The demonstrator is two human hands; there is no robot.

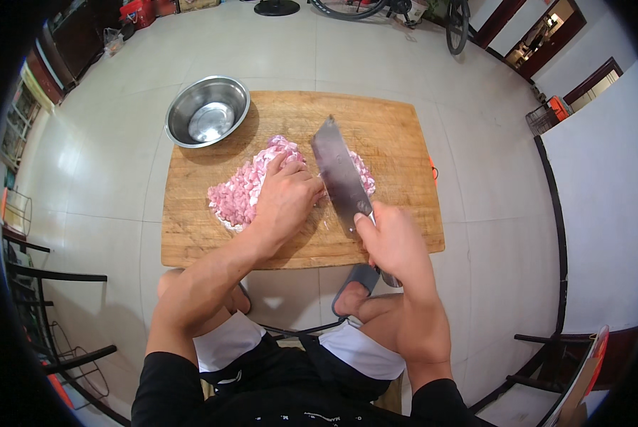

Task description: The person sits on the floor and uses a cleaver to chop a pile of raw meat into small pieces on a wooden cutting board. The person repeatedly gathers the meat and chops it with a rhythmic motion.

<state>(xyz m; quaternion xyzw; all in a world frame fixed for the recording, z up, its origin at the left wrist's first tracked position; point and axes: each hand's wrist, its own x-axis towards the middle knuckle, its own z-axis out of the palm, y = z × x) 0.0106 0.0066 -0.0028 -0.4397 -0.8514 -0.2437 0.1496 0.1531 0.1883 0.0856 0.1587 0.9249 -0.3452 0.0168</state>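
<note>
Pink diced raw meat (235, 199) lies in a heap on the wooden cutting board (404, 164). My left hand (288, 196) presses on the right part of the heap, its fingers curled over the meat and pointing away from me. Gripped by its handle in my right hand (396, 238) is a cleaver (341, 174), its wide blade slanting up and left just beside my left fingertips. More cut meat (362, 173) shows along the right side of the blade. The blade hides whatever is under it.
A steel bowl (208, 112) with nothing in it stands on the board's far left corner. Beneath the board's near edge are my slippered feet (354, 290) on the tiled floor (489, 206). Black chair frames (55, 274) stand at the left, and a bicycle (354, 7) is at the back.
</note>
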